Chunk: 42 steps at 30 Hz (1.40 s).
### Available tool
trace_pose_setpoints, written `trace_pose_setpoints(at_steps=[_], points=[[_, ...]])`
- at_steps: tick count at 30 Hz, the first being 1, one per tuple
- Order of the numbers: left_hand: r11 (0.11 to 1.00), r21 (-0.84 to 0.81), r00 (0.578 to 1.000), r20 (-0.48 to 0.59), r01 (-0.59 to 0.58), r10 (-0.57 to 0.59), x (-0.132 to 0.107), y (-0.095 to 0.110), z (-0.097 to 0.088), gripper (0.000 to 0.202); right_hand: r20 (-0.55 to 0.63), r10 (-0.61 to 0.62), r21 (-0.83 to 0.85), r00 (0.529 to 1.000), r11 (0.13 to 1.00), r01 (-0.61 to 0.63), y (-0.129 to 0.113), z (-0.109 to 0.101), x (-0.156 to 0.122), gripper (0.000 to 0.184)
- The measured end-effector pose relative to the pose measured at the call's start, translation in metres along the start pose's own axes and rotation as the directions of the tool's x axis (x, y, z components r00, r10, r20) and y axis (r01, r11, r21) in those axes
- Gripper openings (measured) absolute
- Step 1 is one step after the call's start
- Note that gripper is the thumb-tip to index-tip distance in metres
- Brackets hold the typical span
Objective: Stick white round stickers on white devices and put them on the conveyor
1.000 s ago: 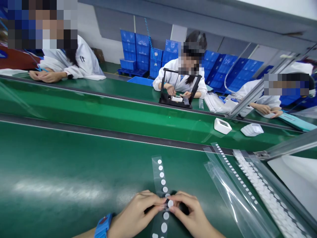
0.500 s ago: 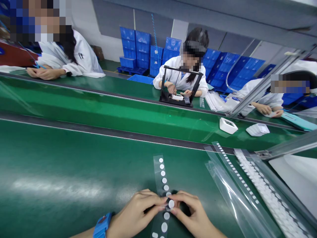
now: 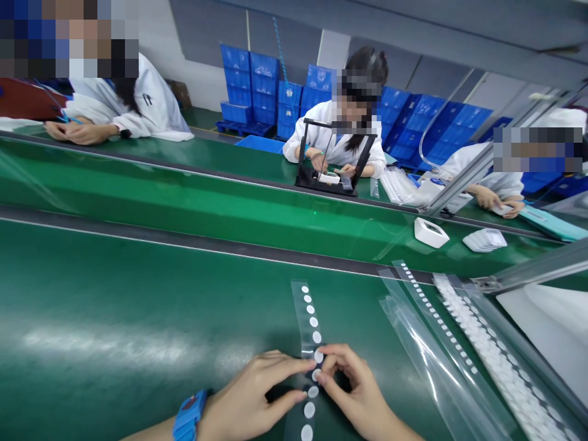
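Observation:
A clear film strip (image 3: 309, 315) carrying a row of small white round pads lies on the green mat (image 3: 114, 318) in front of me. My left hand (image 3: 257, 398), with a blue wristband, presses fingertips on the strip's left side. My right hand (image 3: 353, 392) pinches at one white pad (image 3: 318, 356) on the strip with thumb and forefinger. Both hands meet over the strip near the bottom of the view.
More clear strips of white pads (image 3: 459, 331) lie to the right beside a metal rail (image 3: 533, 269). Two white plastic parts (image 3: 430, 233) sit on the green conveyor belt (image 3: 220, 208). Three people in white coats work across the belt; one has a black frame jig (image 3: 328, 162).
The strip has shifted slightly right and up under my hands. My left fingers have spread flatter, and my right fingertips have closed on a pad higher up the strip.

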<state>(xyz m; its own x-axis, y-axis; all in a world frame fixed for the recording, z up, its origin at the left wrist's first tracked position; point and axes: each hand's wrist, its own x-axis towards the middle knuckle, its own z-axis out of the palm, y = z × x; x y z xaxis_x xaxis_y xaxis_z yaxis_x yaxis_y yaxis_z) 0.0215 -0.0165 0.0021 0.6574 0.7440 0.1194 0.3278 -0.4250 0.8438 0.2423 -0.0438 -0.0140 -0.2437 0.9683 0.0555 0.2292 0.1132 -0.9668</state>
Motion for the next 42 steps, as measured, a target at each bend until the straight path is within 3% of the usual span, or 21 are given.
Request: trace_pose_setpoints(at_steps=[11,37,42], points=[[0.983,-0.128,0.991,0.008,0.133,-0.133,0.007,0.008,-0.004,0.029,0.028,0.022,0.015,0.999,1.0,-0.023,-0.004,-0.001,-0.001,0.022],[0.95,-0.234,0.976,0.113,0.206,-0.184,0.009,0.009,-0.008,0.036,0.067,-0.002,0.015,0.998,1.0,0.001,-0.006,-0.003,-0.001,0.022],[0.938,-0.277,0.977,0.1,0.208,-0.187,0.009,0.008,-0.008,0.029,0.072,-0.008,0.007,0.997,1.0,0.008,-0.008,-0.002,0.0,0.021]])
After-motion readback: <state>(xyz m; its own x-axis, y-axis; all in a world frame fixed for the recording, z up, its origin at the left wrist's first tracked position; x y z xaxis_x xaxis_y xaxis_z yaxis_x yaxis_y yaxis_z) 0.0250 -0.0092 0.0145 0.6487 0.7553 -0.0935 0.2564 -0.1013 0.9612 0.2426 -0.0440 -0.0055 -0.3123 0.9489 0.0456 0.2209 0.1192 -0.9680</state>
